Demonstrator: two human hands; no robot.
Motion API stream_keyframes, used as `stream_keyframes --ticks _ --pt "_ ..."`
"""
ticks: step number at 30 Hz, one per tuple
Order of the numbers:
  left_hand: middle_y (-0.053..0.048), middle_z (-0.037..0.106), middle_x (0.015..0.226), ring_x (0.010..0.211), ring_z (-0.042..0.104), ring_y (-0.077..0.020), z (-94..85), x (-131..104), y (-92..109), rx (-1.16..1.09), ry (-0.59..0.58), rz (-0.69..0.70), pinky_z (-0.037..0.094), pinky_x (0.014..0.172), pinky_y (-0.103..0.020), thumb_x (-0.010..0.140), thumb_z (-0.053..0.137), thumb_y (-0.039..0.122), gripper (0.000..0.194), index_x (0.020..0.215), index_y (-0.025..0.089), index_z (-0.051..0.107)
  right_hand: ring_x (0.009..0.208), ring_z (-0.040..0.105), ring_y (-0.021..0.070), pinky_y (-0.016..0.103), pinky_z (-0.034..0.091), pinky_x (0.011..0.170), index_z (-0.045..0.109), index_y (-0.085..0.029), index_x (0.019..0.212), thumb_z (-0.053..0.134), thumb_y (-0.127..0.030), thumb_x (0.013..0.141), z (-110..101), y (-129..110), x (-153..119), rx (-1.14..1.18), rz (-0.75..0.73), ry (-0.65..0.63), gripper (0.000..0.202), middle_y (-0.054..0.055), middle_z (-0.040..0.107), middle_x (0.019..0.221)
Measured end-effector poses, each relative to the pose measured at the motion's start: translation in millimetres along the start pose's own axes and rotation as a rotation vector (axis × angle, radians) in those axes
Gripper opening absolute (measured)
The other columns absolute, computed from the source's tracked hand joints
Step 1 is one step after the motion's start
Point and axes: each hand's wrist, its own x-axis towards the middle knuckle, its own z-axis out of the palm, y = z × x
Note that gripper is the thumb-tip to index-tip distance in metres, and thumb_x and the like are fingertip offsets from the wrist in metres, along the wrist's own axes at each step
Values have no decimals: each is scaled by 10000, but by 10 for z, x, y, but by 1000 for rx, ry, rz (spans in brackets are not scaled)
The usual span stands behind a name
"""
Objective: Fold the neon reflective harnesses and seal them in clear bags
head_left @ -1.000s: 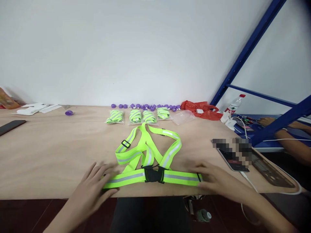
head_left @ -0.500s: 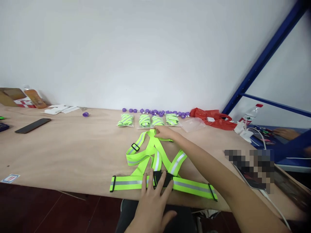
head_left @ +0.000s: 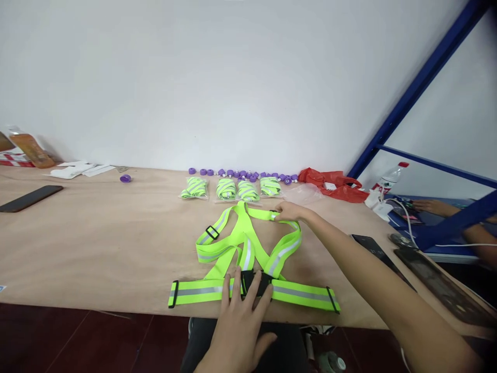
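Observation:
A neon-green reflective harness [head_left: 243, 232] with grey stripes lies spread on the table, its waist strap along the front edge. My left hand [head_left: 241, 324] rests palm down with fingers spread over the black centre piece [head_left: 262, 285] of that strap. At the upper right of the harness, my right hand [head_left: 289, 211] pinches the shoulder strap by a black slider. Another black slider [head_left: 212, 232] sits on the left shoulder strap. Behind the harness are several bagged, folded green straps [head_left: 248, 190].
Purple rolls [head_left: 243, 174] line the wall beside a red plastic bag [head_left: 336, 185]. Phones lie at left [head_left: 31, 198] and right [head_left: 378, 249]. An orange bottle [head_left: 31, 148] stands back left. Beyond the blue frame [head_left: 419, 88] another person's hand [head_left: 430, 206] shows.
My right hand has moved right along the harness from its top centre, and the right shoulder strap now curves outward in a loop. My left hand stays on the centre piece. The view has shifted slightly right.

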Motion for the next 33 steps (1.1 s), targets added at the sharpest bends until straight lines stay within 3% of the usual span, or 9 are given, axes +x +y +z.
stream_keyframes --ticks 3,6,11,15,19,23,28,33 --pt "-44 131 1680 1478 123 -531 1 -12 -8 12 23 8 259 1101 -764 853 717 413 862 1579 350 257 565 647 220 346 549 579 521 -221 678 684 -352 793 -112 46 -38 263 85 64 239 16 613 575" --pt "-44 124 1681 1481 117 -528 11 -16 -12 24 50 12 263 1103 -755 854 712 411 852 1576 353 265 584 638 199 382 584 621 534 -216 829 598 -388 876 -382 114 -156 508 96 117 189 16 611 621" --pt "-43 82 1687 1471 66 -562 38 -8 -7 27 65 8 273 1080 -768 831 728 391 875 1576 352 269 653 622 166 373 589 719 631 -198 1106 567 -455 900 -770 172 -494 817 -3 72 335 18 631 747" --pt "-41 73 1688 1465 89 -567 50 -11 -5 29 50 3 275 1077 -769 828 729 366 900 1583 356 239 765 660 162 336 570 772 676 -201 1158 678 -327 815 -848 132 -520 1123 -69 77 366 52 707 932" --pt "-32 81 1686 1455 142 -568 49 -14 -1 33 43 2 280 1084 -761 839 717 355 903 1589 354 215 945 684 188 339 554 859 680 -212 1120 772 -306 745 -889 75 -250 1038 -80 271 398 70 730 1090" --pt "-31 78 1684 1451 138 -579 44 -3 3 26 36 -7 281 1077 -770 820 736 368 936 1591 358 206 871 685 203 334 561 811 711 -161 1030 843 -344 678 -844 75 52 880 -65 342 419 78 750 937" --pt "-23 73 1683 1441 171 -584 127 -11 -39 3 45 -7 288 1072 -775 800 756 397 966 1589 374 198 748 652 192 312 542 716 727 -135 906 837 -393 656 -487 160 251 641 -24 424 376 29 711 741" --pt "-15 140 1676 1446 166 -577 284 -21 -95 -11 61 7 278 1067 -796 807 741 473 983 1592 389 156 773 633 209 312 516 700 714 -139 910 727 -467 742 -235 248 380 384 54 515 369 22 691 744"
